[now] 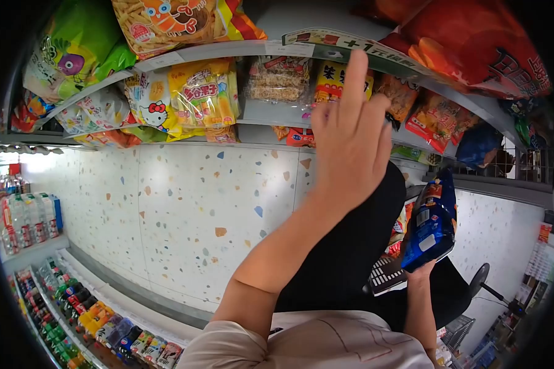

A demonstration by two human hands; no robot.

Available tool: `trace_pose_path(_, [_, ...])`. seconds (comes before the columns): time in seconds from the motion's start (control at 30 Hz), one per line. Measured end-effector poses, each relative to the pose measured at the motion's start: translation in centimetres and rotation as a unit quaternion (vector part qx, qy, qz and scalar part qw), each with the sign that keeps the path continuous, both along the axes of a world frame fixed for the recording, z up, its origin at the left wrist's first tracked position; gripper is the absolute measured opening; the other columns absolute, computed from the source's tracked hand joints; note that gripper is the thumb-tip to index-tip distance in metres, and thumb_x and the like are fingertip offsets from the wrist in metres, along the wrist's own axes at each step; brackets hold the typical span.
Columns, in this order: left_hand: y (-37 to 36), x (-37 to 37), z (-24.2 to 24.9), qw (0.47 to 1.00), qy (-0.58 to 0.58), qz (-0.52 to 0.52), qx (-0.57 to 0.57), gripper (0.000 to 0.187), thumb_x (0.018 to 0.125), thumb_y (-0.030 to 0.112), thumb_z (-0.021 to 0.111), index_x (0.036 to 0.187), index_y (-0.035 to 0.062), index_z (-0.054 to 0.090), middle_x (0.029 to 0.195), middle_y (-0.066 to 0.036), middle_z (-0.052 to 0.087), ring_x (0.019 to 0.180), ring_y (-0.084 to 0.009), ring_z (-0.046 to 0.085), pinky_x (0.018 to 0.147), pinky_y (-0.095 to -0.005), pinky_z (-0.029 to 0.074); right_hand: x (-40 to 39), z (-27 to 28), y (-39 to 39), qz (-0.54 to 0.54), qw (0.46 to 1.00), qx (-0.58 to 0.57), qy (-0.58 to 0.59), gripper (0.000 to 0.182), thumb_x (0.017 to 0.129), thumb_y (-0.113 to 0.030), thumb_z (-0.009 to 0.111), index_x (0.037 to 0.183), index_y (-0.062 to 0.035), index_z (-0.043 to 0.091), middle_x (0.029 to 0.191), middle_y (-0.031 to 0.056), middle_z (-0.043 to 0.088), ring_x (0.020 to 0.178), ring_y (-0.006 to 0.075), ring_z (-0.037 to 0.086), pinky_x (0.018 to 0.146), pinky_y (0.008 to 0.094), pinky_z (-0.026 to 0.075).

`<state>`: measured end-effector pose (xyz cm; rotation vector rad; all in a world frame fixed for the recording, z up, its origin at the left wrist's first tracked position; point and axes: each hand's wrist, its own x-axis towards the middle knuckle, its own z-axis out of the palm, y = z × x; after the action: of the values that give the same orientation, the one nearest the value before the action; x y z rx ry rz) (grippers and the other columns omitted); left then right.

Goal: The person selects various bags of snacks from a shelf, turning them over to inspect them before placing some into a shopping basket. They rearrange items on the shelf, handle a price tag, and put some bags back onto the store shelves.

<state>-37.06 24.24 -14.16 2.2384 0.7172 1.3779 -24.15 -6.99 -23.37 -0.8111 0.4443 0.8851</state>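
Observation:
My left hand (354,144) reaches up to the snack shelf, back of the hand toward me. Its index finger is stretched out and overlaps the green promotional strip (375,54) on the shelf edge; the other fingers bend forward, and nothing shows in them. Behind it, a yellow snack bag (329,77) is partly covered. Low on the right, my right hand (421,269) grips the bottom of a blue snack bag (434,221), held upright with its barcode side showing. Next to that bag, a dark basket (388,275) contains red and yellow packets.
Bagged snacks, including a Hello Kitty bag (154,111) and a large red bag (480,46), fill the shelves ahead. Speckled floor (221,203) lies below. Drink bottles (95,317) line a rack at lower left, with packs of bottles (31,218) above.

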Motion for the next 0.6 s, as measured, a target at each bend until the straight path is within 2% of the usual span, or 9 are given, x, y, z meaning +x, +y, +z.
trace_pose_path(0.07, [1.5,0.4,0.8,0.999,0.000,0.029,0.021,0.020,0.081,0.009,0.066,0.098,0.0054,0.057,0.152,-0.028,0.032,0.101,-0.0333,0.062,0.084,-0.0430,0.042,-0.5,0.7,1.1,-0.028,1.000,-0.008,0.000,0.055,0.096,-0.048,0.054,0.137,-0.0102,0.049,0.132,0.0135,0.056,0.117,0.0296,0.059,0.100,0.0422,0.052])
trace_pose_path(0.13, [2.6,0.8,1.1,0.996,0.016,0.056,0.074,0.030,0.078,0.009,0.068,0.104,0.0059,0.054,0.152,-0.025,0.033,0.090,-0.0222,0.056,0.088,-0.0415,0.032,-0.5,0.7,0.8,-0.017,1.000,0.004,0.005,0.055,0.096,-0.047,0.054,0.136,-0.0101,0.049,0.132,0.0137,0.056,0.116,0.0299,0.059,0.099,0.0431,0.052])
trace_pose_path(0.17, [2.9,0.9,1.2,0.996,0.015,0.057,0.073,0.030,0.078,0.009,0.068,0.104,0.0059,0.054,0.152,-0.025,0.033,0.090,-0.0222,0.056,0.088,-0.0415,0.032,-0.5,0.6,0.8,-0.008,1.000,0.017,0.012,0.055,0.096,-0.047,0.053,0.136,-0.0101,0.049,0.132,0.0139,0.056,0.116,0.0303,0.059,0.099,0.0439,0.052])
trace_pose_path(0.27, [5.3,1.8,0.5,0.992,0.005,0.075,0.097,0.027,0.076,0.010,0.071,0.097,0.0054,0.055,0.151,-0.023,0.036,0.082,-0.0230,0.060,0.081,-0.0379,0.039,-0.5,0.7,1.0,-0.023,1.000,-0.001,0.013,0.055,0.096,-0.047,0.053,0.136,-0.0101,0.049,0.132,0.0142,0.056,0.116,0.0305,0.060,0.098,0.0452,0.053])
trace_pose_path(0.33, [9.7,2.8,-0.5,0.863,-0.040,0.203,0.462,0.020,0.082,0.015,0.069,0.093,0.0084,0.054,0.150,-0.023,0.038,0.093,-0.0211,0.056,0.078,-0.0374,0.035,-0.5,0.6,0.8,-0.015,1.000,0.000,0.004,0.056,0.096,-0.048,0.053,0.137,-0.0102,0.049,0.133,0.0142,0.056,0.117,0.0307,0.059,0.098,0.0454,0.052])
trace_pose_path(0.37, [8.6,2.3,-0.7,0.863,-0.041,0.202,0.461,0.020,0.082,0.015,0.069,0.093,0.0084,0.054,0.150,-0.023,0.038,0.093,-0.0211,0.056,0.078,-0.0374,0.035,-0.5,0.6,0.7,-0.008,1.000,0.001,-0.004,0.056,0.096,-0.048,0.052,0.138,-0.0104,0.048,0.134,0.0141,0.055,0.118,0.0308,0.059,0.099,0.0455,0.052])
trace_pose_path(0.4, [6.0,0.8,1.8,0.960,0.017,0.109,0.257,0.020,0.081,0.013,0.069,0.092,0.0074,0.054,0.149,-0.023,0.039,0.090,-0.0219,0.057,0.076,-0.0381,0.035,-0.6,0.8,0.9,-0.008,1.000,0.000,-0.004,0.056,0.096,-0.048,0.052,0.138,-0.0104,0.048,0.134,0.0141,0.055,0.118,0.0308,0.059,0.099,0.0455,0.052])
trace_pose_path(0.43, [4.5,0.0,3.1,0.997,0.074,0.009,0.038,0.019,0.080,0.012,0.069,0.090,0.0064,0.054,0.149,-0.024,0.039,0.086,-0.0228,0.057,0.074,-0.0389,0.035,-0.8,1.1,1.4,-0.012,1.000,0.007,-0.001,0.057,0.096,-0.049,0.052,0.138,-0.0104,0.048,0.134,0.0140,0.055,0.119,0.0309,0.058,0.100,0.0450,0.052])
trace_pose_path(0.6, [4.7,0.0,3.3,0.996,0.084,0.005,0.034,0.018,0.080,0.011,0.069,0.089,0.0049,0.054,0.149,-0.024,0.039,0.083,-0.0231,0.058,0.069,-0.0362,0.036,-0.7,0.8,1.4,0.017,0.999,0.031,-0.022,0.061,0.095,-0.052,0.053,0.139,-0.0104,0.047,0.135,0.0135,0.055,0.121,0.0307,0.056,0.102,0.0439,0.050])
